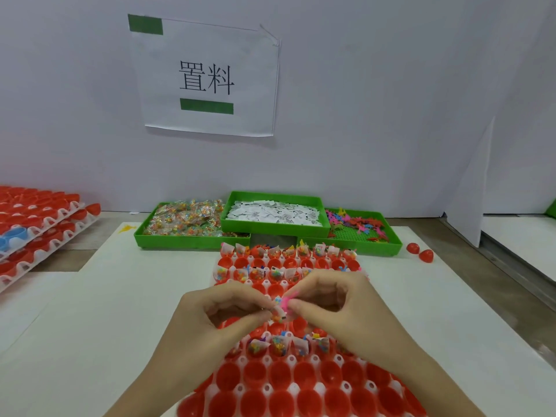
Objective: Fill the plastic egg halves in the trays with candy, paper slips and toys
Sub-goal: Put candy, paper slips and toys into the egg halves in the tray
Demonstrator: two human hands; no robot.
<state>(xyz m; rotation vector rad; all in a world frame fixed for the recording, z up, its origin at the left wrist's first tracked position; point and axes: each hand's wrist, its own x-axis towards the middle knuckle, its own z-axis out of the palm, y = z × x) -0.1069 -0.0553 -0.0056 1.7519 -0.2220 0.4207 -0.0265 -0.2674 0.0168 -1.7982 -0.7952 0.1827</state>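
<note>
Presently, left hand (219, 320) pinches a small candy packet (278, 315) | right hand (340, 308) pinches a pink toy (285, 300), fingertips meeting above the white tray (301, 361) of red egg halves (255, 374) | green bins: candy (186, 219), paper slips (273, 213), toys (358, 224) behind

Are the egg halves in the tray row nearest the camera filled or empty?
Empty: the nearest egg halves show only bare red insides, with no candy, slip or toy.
</note>
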